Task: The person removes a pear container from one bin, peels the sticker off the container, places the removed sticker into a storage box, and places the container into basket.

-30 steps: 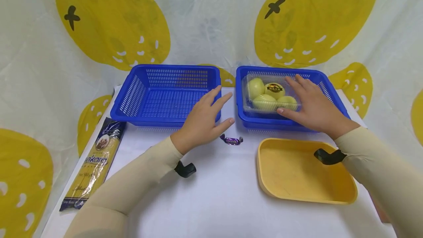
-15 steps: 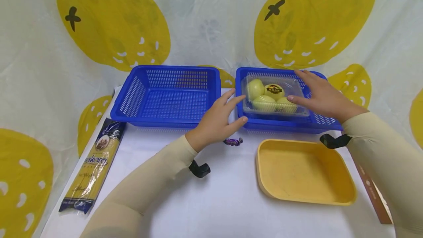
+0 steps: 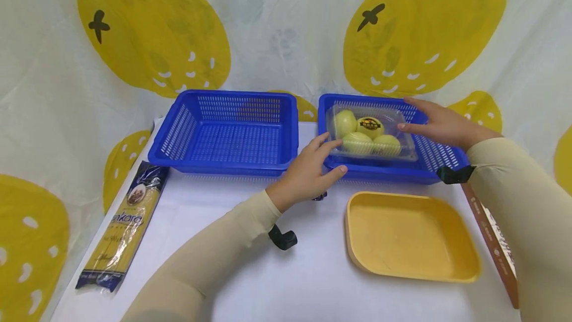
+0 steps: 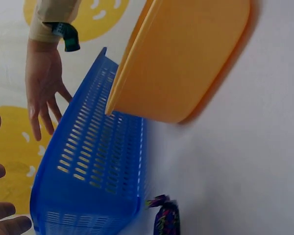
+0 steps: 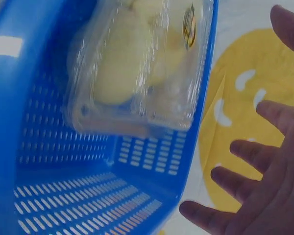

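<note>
You are holding your left hand [image 3: 308, 173] and right hand [image 3: 449, 124] with fingers spread, near opposite ends of the clear fruit box [image 3: 371, 135], which is sitting inside the right blue basket [image 3: 397, 174].

The table [image 3: 321, 282] bears two blue baskets [image 3: 237, 140] [image 3: 384, 175], a yellow tub [image 3: 411, 235], a packet [image 3: 122, 232], a box [image 3: 496, 250] and seemingly a sweet [image 4: 167, 219].

A narrow gap is left between the left basket [image 3: 223, 167] and the right basket [image 3: 384, 172], its near end overlapped by the left hand [image 3: 309, 170] in the head view. Rightward of the fruit box [image 3: 372, 134], basket room is left; the front approach is obstructed by the yellow tub [image 3: 411, 232].
</note>
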Demonstrator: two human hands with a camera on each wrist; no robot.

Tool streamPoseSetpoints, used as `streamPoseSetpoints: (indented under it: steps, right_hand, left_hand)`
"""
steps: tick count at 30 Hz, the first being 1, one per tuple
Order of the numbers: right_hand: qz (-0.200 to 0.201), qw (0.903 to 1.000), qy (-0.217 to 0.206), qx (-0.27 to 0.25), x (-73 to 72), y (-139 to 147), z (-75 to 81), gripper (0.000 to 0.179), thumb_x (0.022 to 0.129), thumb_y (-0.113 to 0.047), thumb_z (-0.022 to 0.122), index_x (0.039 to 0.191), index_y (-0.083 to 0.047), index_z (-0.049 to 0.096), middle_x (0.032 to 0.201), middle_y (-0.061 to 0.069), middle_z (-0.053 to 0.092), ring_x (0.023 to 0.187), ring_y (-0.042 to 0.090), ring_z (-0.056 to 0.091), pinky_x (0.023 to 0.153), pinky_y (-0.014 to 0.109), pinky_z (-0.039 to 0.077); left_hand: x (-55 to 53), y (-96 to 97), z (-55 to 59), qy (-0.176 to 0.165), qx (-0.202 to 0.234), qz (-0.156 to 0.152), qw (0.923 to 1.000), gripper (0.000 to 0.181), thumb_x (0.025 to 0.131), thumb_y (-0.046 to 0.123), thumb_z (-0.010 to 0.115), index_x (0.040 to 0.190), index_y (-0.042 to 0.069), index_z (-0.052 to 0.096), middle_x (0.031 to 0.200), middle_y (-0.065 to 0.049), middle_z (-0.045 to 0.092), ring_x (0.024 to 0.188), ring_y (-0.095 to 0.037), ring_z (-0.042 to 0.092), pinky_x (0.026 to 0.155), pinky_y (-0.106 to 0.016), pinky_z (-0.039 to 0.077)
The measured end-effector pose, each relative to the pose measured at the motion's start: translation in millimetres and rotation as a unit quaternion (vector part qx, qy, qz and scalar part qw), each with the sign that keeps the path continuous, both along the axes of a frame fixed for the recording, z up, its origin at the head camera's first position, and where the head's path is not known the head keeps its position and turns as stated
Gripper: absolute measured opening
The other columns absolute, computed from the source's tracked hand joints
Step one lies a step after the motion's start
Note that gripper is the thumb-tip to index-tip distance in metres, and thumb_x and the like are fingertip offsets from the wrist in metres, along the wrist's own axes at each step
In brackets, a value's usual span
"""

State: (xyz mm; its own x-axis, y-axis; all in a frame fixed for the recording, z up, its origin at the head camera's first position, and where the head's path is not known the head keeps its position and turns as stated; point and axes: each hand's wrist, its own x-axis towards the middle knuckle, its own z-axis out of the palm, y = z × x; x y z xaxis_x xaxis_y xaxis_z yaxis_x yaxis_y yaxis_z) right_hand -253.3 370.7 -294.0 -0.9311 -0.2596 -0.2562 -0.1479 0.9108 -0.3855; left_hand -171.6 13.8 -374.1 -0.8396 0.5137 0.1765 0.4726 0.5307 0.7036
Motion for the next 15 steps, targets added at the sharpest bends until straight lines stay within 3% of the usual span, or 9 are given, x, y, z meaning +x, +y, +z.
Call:
streamPoseSetpoints:
  steps: [9, 15]
  right_hand:
    - [-0.001, 0.9998, -0.017, 0.005, -14.3, 16, -10.2, 0.096, 0.103, -0.063, 0.059, 0.173, -0.014, 0.014, 0.17, 0.035, 0.019, 0.148, 0.066, 0.025, 0.114, 0.084, 0.02]
    - [-0.007, 0.9995, -0.031, -0.007, -23.3, 25, -17.2, 0.096, 0.104, -0.062, 0.059, 0.173, -0.012, 0.014, 0.169, 0.035, 0.023, 0.146, 0.064, 0.031, 0.113, 0.082, 0.025]
  left_hand:
    - [0.0, 11.4, -16.3, -0.009, 0.046, 0.052, 0.9975, 0.063, 0.106, 0.041, 0.061, 0.163, 0.018, 0.045, 0.175, -0.018, 0.024, 0.159, -0.038, 0.029, 0.122, -0.061, 0.036]
    - [-5.0, 20.1, -25.7, -0.016, 0.043, 0.08, 0.9958, 0.061, 0.11, 0.035, 0.057, 0.165, 0.013, 0.041, 0.174, -0.021, 0.022, 0.155, -0.039, 0.036, 0.123, -0.055, 0.036]
